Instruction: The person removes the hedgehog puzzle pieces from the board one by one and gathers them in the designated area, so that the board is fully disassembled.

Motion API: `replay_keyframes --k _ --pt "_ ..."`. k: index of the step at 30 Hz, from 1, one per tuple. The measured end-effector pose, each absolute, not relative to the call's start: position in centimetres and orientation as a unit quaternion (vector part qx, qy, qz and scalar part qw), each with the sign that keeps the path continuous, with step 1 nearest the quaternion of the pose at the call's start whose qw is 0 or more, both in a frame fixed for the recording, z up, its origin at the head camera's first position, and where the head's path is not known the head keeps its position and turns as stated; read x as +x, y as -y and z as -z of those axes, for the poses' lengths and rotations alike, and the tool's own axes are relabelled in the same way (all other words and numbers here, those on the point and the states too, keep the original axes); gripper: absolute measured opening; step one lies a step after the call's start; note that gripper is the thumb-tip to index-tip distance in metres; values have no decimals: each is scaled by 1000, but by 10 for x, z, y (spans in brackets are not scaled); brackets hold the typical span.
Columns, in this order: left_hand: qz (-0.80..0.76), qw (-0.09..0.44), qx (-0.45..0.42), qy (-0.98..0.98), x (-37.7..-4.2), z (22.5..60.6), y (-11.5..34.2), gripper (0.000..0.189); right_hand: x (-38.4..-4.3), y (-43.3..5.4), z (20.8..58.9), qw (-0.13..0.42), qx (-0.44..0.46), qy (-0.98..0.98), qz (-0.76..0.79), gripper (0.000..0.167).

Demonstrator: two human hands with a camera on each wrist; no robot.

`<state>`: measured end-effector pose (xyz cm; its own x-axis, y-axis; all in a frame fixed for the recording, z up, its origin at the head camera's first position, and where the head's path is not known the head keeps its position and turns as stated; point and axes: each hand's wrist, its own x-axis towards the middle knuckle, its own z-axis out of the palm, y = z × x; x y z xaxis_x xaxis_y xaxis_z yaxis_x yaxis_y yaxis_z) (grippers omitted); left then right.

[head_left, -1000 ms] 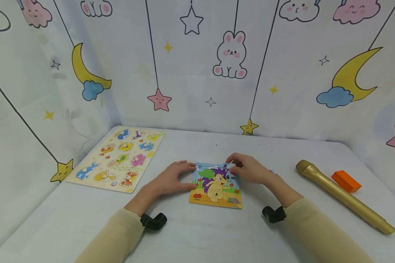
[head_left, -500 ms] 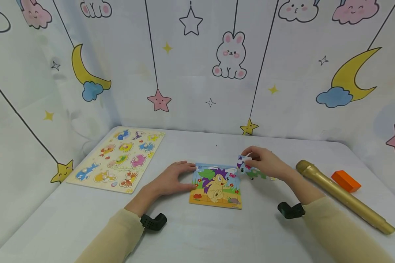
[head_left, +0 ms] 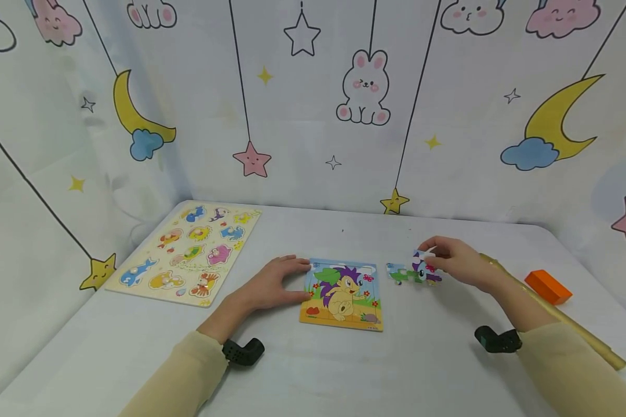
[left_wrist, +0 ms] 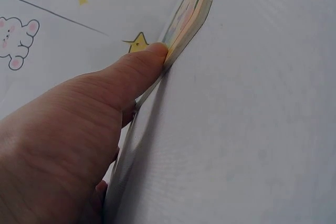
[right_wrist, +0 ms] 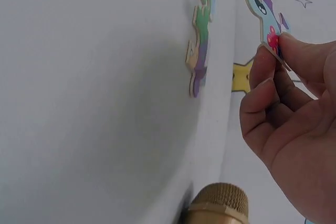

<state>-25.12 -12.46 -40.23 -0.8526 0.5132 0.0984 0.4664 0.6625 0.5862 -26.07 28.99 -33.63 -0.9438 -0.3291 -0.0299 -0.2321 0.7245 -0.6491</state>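
A square puzzle board [head_left: 339, 325] with a purple-haired hedgehog picture lies at the table's middle. My left hand [head_left: 268, 282] rests at its left edge; in the left wrist view the straight thumb [left_wrist: 134, 77] touches the board's edge. To the right of the board, my right hand [head_left: 461, 263] pinches a jigsaw piece [right_wrist: 268, 22] between thumb and fingers. The piece is light blue and purple with an eye and a red flower. Green and purple jigsaw pieces [right_wrist: 201, 27] lie on the table below it, partly covered by it in the head view.
A cream puzzle board [head_left: 185, 255] with animal shapes lies at the back left. At the right are a gold microphone [head_left: 586, 336], partly behind the right forearm, and an orange block [head_left: 549, 287]. A patterned curtain [head_left: 292, 104] hangs behind the table [head_left: 344, 376].
My right hand has moved right from the hedgehog board's top right corner, carrying the jigsaw piece over the loose pieces. My left hand has stayed at the board's left edge.
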Motion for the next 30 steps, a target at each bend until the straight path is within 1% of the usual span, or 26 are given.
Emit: replay_keyframes --k 11,20,25,30 --pt "-312 41 265 -912 -250 402 125 64 -256 -330 347 96 -130 -936 313 31" --pt "-311 42 267 -911 -251 403 125 64 -251 -337 346 118 -117 -940 298 27" --pt "-309 39 268 -912 -252 403 125 64 -252 -337 348 108 -118 -950 267 24" --pt "-311 39 270 -910 -252 403 125 65 -254 -335 353 77 -129 -965 213 23"
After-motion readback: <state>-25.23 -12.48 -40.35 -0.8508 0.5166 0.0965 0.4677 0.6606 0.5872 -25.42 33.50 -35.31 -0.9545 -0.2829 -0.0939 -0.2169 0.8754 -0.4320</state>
